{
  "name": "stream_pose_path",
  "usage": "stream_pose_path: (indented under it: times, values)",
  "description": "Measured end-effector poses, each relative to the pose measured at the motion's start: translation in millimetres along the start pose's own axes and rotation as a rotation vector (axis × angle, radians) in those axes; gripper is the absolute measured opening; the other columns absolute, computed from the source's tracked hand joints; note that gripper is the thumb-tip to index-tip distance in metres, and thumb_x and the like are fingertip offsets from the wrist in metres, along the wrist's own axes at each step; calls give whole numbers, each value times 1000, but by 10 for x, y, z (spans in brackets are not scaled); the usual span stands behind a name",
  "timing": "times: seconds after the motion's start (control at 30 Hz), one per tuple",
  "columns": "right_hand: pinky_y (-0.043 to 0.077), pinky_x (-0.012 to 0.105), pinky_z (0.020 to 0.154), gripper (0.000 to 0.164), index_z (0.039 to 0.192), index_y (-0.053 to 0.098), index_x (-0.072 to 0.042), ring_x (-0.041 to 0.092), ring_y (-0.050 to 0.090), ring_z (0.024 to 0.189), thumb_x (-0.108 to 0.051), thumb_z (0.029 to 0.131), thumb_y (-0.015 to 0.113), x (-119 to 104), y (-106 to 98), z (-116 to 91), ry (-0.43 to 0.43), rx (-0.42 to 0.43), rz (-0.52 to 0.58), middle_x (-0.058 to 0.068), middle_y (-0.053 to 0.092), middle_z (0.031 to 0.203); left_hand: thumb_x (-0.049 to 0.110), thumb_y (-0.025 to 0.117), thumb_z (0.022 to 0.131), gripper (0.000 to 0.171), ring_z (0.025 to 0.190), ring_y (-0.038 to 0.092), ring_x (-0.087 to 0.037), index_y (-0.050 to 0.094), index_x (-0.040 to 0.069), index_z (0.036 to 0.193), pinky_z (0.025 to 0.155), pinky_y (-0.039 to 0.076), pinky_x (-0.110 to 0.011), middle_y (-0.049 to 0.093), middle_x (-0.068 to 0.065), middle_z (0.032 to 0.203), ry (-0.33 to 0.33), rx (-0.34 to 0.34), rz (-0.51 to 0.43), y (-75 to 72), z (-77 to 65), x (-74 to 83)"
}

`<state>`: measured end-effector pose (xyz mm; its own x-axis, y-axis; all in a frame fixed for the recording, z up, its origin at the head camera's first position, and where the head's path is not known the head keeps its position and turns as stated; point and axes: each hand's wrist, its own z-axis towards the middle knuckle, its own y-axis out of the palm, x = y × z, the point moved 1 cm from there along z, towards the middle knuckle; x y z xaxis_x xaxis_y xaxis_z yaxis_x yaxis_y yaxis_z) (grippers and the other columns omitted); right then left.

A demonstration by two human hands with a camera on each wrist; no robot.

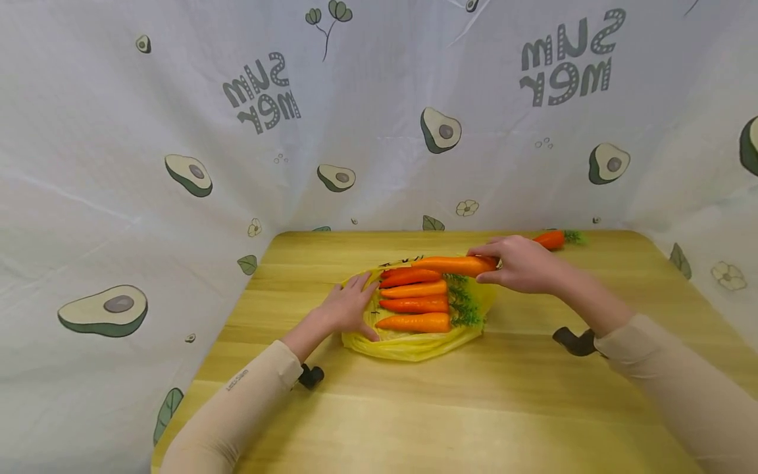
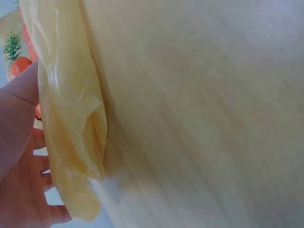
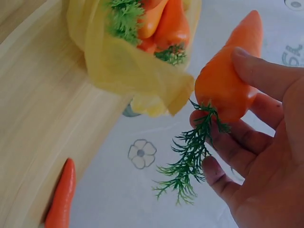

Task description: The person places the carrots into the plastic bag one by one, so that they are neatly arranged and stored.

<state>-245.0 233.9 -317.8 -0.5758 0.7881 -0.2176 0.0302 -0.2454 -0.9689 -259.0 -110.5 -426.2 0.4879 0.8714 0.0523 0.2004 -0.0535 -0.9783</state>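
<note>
A yellow plastic bag (image 1: 414, 350) lies with its mouth spread wide around several orange carrots (image 1: 414, 322), lined up side by side with their green tops to the right. My left hand (image 1: 346, 308) has its fingers spread and rests on the bag's left side; in the left wrist view the bag's crumpled wall (image 2: 71, 109) hides part of the fingers. Between thumb and fingers, my right hand (image 1: 524, 264) grips the thick end of another carrot (image 1: 453, 265), held over the back of the bag, tip pointing left. Its leafy top (image 3: 190, 142) hangs down in the right wrist view.
One more carrot (image 1: 551, 239) lies at the back edge of the wooden table (image 1: 414, 415), partly behind the right hand. A white cloth (image 1: 379, 131) printed with avocados hangs behind and around the table.
</note>
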Motion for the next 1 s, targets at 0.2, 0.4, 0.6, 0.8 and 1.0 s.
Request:
stream_pose_path:
  times: [0.2, 0.4, 0.6, 0.8, 1.0]
  values:
    - [45, 36, 70, 46, 130, 69, -9, 16, 54, 77, -26, 88, 79, -126, 50, 108, -29, -30, 14, 3, 70, 101, 74, 79, 66, 127, 156, 15, -31, 20, 16, 163, 116, 28, -63, 7, -11, 170, -6, -9, -1, 13, 4, 22]
    - [51, 40, 75, 47, 129, 70, -11, 18, 61, 85, -28, 87, 80, -219, 127, 232, -41, -68, -1, 5, 71, 106, 75, 78, 67, 127, 155, 17, -31, 20, 16, 163, 117, 28, -63, 10, -11, 170, -7, -19, 0, 38, 2, 25]
    - [56, 48, 85, 48, 129, 70, -10, 28, 68, 101, -28, 87, 81, -269, 214, 339, -46, -111, -27, 10, 73, 114, 74, 77, 68, 126, 155, 18, -32, 19, 15, 163, 117, 28, -63, 10, -12, 170, -6, -40, -24, 45, 12, 18]
    - [56, 48, 87, 49, 131, 69, -8, 28, 69, 103, -28, 88, 79, -336, 264, 461, -70, -143, -53, 11, 73, 117, 74, 77, 69, 124, 155, 19, -32, 20, 16, 163, 117, 29, -62, 12, -12, 170, -12, -28, -28, 7, 31, 1]
    - [55, 49, 91, 47, 131, 68, -8, 30, 67, 107, -25, 89, 78, -366, 359, 539, -81, -179, -89, 13, 72, 119, 73, 78, 69, 124, 154, 20, -33, 21, 15, 162, 117, 29, -62, 14, -12, 169, -9, -26, -32, -10, 27, 2]
